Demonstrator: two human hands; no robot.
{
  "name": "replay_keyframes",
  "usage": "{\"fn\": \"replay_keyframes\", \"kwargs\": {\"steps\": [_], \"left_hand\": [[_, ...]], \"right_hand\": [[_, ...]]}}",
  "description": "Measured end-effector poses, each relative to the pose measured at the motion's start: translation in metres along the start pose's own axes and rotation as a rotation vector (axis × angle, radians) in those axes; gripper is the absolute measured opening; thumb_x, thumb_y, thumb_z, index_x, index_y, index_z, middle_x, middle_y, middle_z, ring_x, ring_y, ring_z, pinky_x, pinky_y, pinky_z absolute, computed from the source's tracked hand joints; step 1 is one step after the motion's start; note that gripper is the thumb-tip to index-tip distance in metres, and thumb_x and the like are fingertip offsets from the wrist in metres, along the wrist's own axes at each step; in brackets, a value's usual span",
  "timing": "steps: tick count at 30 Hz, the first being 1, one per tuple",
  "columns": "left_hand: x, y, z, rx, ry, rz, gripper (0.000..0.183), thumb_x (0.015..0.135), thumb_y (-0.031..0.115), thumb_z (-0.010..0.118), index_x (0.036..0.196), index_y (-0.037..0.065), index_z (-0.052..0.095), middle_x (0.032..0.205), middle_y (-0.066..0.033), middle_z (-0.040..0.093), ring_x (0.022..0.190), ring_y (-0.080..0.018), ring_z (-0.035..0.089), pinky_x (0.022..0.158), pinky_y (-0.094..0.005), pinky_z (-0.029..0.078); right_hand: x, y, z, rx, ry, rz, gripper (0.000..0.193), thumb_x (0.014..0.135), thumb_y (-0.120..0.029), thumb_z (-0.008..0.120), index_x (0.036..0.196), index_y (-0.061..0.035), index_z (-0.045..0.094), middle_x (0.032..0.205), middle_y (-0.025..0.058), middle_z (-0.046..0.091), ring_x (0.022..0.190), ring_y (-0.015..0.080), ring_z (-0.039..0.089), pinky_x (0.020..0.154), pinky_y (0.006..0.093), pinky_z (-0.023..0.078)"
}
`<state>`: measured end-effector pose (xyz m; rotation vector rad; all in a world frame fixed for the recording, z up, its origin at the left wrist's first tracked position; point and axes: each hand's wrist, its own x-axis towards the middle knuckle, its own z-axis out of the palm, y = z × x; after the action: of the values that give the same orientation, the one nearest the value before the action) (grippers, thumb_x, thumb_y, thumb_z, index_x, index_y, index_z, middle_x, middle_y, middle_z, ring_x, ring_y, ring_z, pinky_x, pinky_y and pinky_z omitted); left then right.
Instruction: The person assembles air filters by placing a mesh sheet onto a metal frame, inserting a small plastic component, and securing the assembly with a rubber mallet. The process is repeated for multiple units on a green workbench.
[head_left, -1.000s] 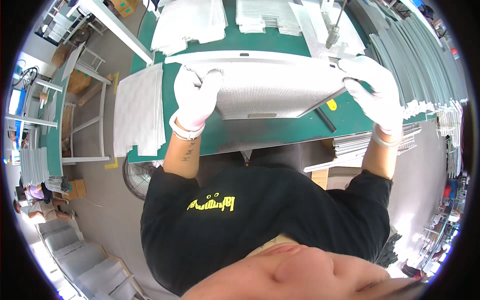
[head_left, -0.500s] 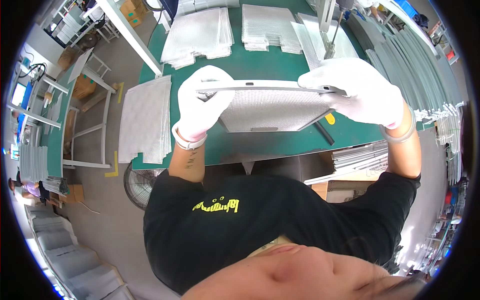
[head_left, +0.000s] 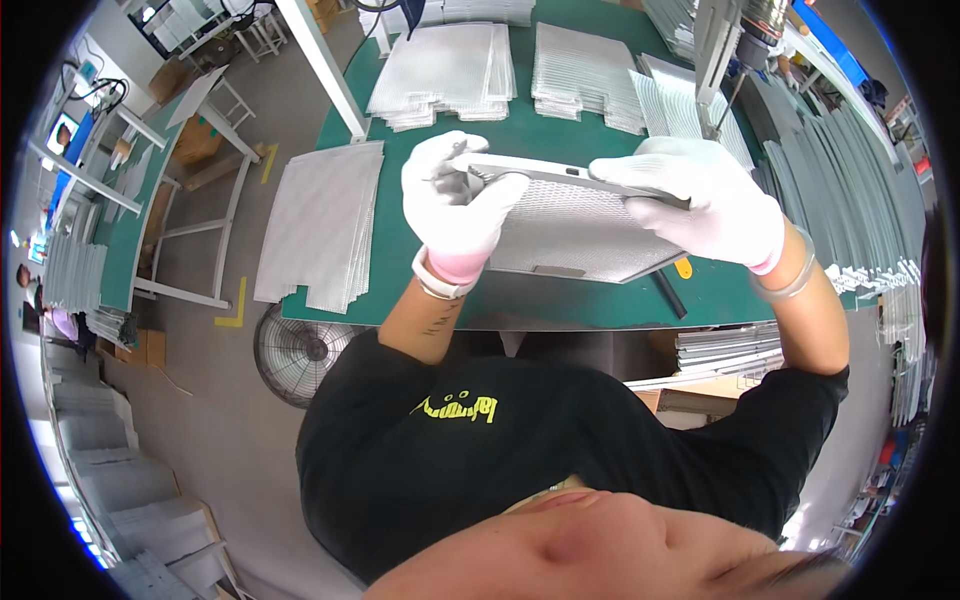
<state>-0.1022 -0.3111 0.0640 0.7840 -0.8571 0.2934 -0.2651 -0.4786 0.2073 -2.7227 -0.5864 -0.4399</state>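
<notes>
Lettering shows in two places on the person wearing the camera. Across the chest of the black T-shirt (head_left: pixel 570 440) runs a short line of yellow lettering (head_left: pixel 462 410) (seemingly upside down from this angle), with two small yellow rings (head_left: pixel 450 397) just above it in the view. On the bare left forearm (head_left: pixel 415 335), between a white wristband (head_left: pixel 443 280) and the sleeve, is a short row of dark tattooed letters (head_left: pixel 440 318). At far left, a small bright screen (head_left: pixel 66 130) is too tiny to read. On the grey floor (head_left: pixel 245 425), a yellow L-shaped marking (head_left: pixel 232 321) stands as a plain sign.
</notes>
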Motion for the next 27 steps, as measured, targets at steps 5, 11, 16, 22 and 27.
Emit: {"fn": "replay_keyframes", "kwargs": {"steps": [5,11,16,22,27], "left_hand": [[-0.003,-0.011,0.009,0.251,0.100,0.100,0.057,0.065,0.000,0.088,0.116,-0.004,0.062,0.108,-0.0131,0.067,0.094,-0.0185,0.065,0.081,-0.0294,0.053],[-0.004,-0.006,0.000,0.599,0.001,0.216,0.044,0.078,0.001,0.074,0.120,-0.009,0.062,0.105,-0.0173,0.069,0.086,-0.0229,0.067,0.078,-0.0286,0.054],[0.004,-0.005,-0.008,0.654,-0.039,0.230,0.040,0.081,-0.006,0.069,0.120,-0.009,0.061,0.097,-0.0135,0.069,0.077,-0.0165,0.064,0.070,-0.0245,0.052],[0.000,-0.003,0.001,-0.034,0.039,-0.075,0.046,0.086,-0.010,0.063,0.131,-0.005,0.055,0.110,-0.0109,0.066,0.088,-0.0106,0.060,0.075,-0.0238,0.049],[0.001,-0.019,-0.013,0.002,-0.112,0.034,0.042,0.086,-0.010,0.063,0.127,-0.003,0.054,0.109,-0.0107,0.063,0.090,-0.0132,0.060,0.077,-0.0247,0.048]], "right_hand": [[0.002,0.000,0.005,-0.031,0.049,0.009,0.052,0.076,0.006,0.067,0.126,-0.0050,0.063,0.077,0.0121,0.057,0.068,0.0286,0.058,0.065,0.0379,0.048],[0.002,0.002,0.006,0.006,0.041,0.005,0.056,0.076,0.008,0.065,0.130,-0.0067,0.061,0.074,0.0118,0.054,0.067,0.0278,0.055,0.063,0.0370,0.047],[0.005,-0.003,0.002,-0.007,-0.009,0.048,0.051,0.080,0.003,0.064,0.130,-0.0068,0.061,0.078,0.0135,0.055,0.071,0.0302,0.057,0.067,0.0377,0.047],[0.000,-0.003,0.007,-0.085,-0.006,0.052,0.051,0.081,0.002,0.065,0.131,-0.0075,0.061,0.080,0.0140,0.057,0.073,0.0311,0.058,0.070,0.0391,0.049],[0.000,-0.005,0.007,-0.156,-0.011,0.025,0.052,0.080,0.002,0.065,0.131,-0.0083,0.061,0.083,0.0139,0.060,0.075,0.0309,0.059,0.072,0.0389,0.050]]}}
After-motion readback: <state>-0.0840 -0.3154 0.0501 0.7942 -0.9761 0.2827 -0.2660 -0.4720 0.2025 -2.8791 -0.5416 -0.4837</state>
